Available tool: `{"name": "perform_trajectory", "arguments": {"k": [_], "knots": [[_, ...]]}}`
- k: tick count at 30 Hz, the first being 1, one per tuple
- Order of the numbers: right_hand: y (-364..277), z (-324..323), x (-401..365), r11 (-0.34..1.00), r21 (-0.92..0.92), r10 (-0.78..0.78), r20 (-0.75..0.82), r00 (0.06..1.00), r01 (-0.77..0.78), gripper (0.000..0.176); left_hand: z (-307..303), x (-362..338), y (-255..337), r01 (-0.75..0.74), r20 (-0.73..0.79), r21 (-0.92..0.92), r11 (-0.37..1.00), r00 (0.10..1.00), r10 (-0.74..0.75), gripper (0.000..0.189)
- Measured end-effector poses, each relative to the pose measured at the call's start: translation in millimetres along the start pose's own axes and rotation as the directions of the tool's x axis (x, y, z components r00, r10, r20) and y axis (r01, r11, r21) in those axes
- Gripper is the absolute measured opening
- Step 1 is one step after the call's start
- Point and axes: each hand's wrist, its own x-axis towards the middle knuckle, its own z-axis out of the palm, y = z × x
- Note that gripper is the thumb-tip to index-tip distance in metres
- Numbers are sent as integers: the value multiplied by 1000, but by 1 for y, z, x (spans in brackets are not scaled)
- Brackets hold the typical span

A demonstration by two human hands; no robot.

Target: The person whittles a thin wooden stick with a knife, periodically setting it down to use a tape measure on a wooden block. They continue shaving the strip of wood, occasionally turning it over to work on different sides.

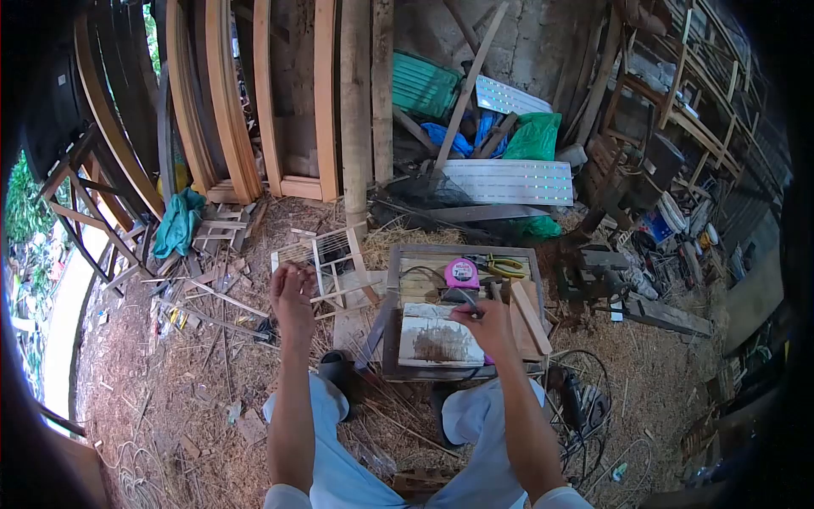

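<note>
My left hand [293,299] is raised to the left of a small worktable [393,327], its fingers curled together. Whatever it may hold is too small to make out. Over the table my right hand [488,324] is closed in a pinch, with a small dark thing at the fingertips. Just beyond them lies a dark grey flat piece [459,296]. Below the fingers is a white board [441,341] with a brown stained patch. A pink tape measure [461,272] sits farther back, beside yellow-handled pliers [506,267].
A wood strip [531,318] lies along the table's right side. A hand saw [373,339] leans at its left edge. Left of it stands a small wooden frame [343,271]. A power tool with a black cord [570,399] lies right of my knee. Wood scraps and shavings cover the floor.
</note>
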Motion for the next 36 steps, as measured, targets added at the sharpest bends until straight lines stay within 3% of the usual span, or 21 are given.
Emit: {"name": "perform_trajectory", "arguments": {"k": [3, 7, 9, 10, 13, 15, 17, 18, 21, 23, 25, 29, 31, 33, 34, 35, 36], "knots": [[-15, 22, -2, 999, 45, -33, 89, 995, 29, 15, 2, -5, -23, 1, 160, 207, 978, 986, -36, 6], [-17, 55, 0, 994, 69, -92, 66, 994, 88, 15, 36, -50, -49, 83, 334, 342, 936, 920, -204, 9], [-18, 58, -1, 996, 38, -84, 55, 995, 82, 15, 42, -62, -58, -65, 484, 604, 795, 822, -300, 11], [-17, 58, -1, 997, 64, -46, 52, 998, 43, 15, 41, -65, -66, 124, 395, 537, 834, 837, -379, 12], [-18, 50, -1, 994, 113, -22, 59, 998, 15, 14, 40, -59, -63, 132, 369, 464, 876, 870, -327, 15], [-11, 44, 1, 952, 300, 23, 131, 991, -61, 12, 33, -42, -50, 146, 285, 474, 868, 908, -308, 14], [-7, 33, 3, 942, 328, 29, 130, 991, -71, 12, 21, -24, -37, 136, 178, 212, 968, 968, -175, 12], [5, 33, 8, 925, 369, 57, 105, 993, -92, 13, 19, -21, -30, 98, 124, 254, 962, 983, -133, 10], [8, 38, 13, 878, 455, 101, 134, 986, -152, 18, 7, -26, -43, 97, 118, 288, 953, 984, -136, 10], [-6, 48, 8, 792, 545, 205, 189, 960, -276, 22, 11, -42, -60, 130, 101, 319, 939, 980, -170, 9], [-12, 62, 10, 821, 506, 203, 175, 963, -265, 24, 22, -55, -73, 201, 194, 427, 881, 932, -307, 9], [-11, 70, 15, 860, 432, 205, 199, 958, -274, 20, 27, -63, -79, 254, 198, 418, 872, 911, -360, 11], [-5, 64, 21, 847, 467, 215, 134, 967, -253, 20, 27, -56, -73, 290, 148, 380, 879, 919, -367, 11], [12, 49, 32, 842, 432, 321, 79, 944, -323, 23, 12, -31, -65, 276, 166, 342, 898, 923, -347, 11], [13, 35, 34, 798, 466, 391, 79, 917, -381, 24, 6, -21, -57, 206, 136, 273, 940, 959, -250, 12], [12, 21, 35, 710, 593, 376, 134, 917, -379, 22, 1, -12, -48, 128, 106, 204, 971, 983, -152, 12], [15, 10, 35, 663, 652, 396, 113, 911, -369, 21, -7, -5, -40, 129, 109, 204, 970, 982, -153, 12]]}}
